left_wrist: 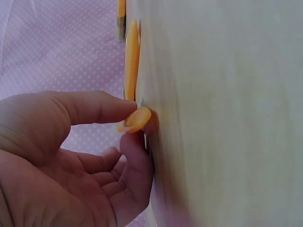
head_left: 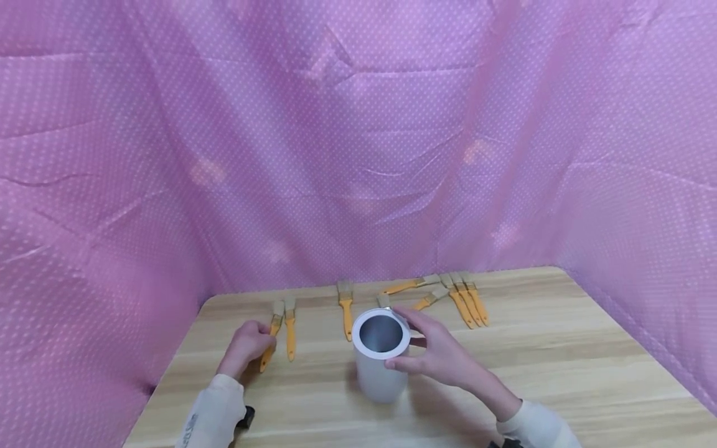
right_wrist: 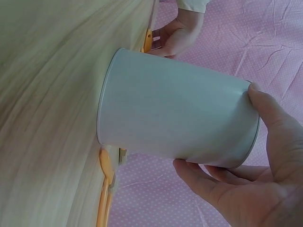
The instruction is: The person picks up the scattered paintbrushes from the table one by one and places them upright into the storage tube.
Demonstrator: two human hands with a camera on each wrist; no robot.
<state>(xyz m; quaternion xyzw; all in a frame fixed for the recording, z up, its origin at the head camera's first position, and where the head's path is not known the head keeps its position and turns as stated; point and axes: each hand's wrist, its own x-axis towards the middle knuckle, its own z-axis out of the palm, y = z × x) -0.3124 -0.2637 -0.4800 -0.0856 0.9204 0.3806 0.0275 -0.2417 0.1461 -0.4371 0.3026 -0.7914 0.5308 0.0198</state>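
A pale grey metal cup (head_left: 379,367) stands upright on the wooden table (head_left: 560,373). My right hand (head_left: 417,345) grips it at the rim, thumb (right_wrist: 270,118) on one side and fingers (right_wrist: 208,184) on the other of the cup (right_wrist: 175,120). My left hand (head_left: 259,341) is at the table's left and pinches the handle end of an orange-handled paintbrush (head_left: 270,345) that lies flat. In the left wrist view, thumb and a finger close on that orange tip (left_wrist: 137,118). The cup's inside looks empty.
Several more orange-handled brushes lie in a row along the table's back: one beside the held one (head_left: 290,333), one in the middle (head_left: 346,311), a group at the right (head_left: 467,302). Pink dotted cloth (head_left: 358,155) hangs round the table on three sides.
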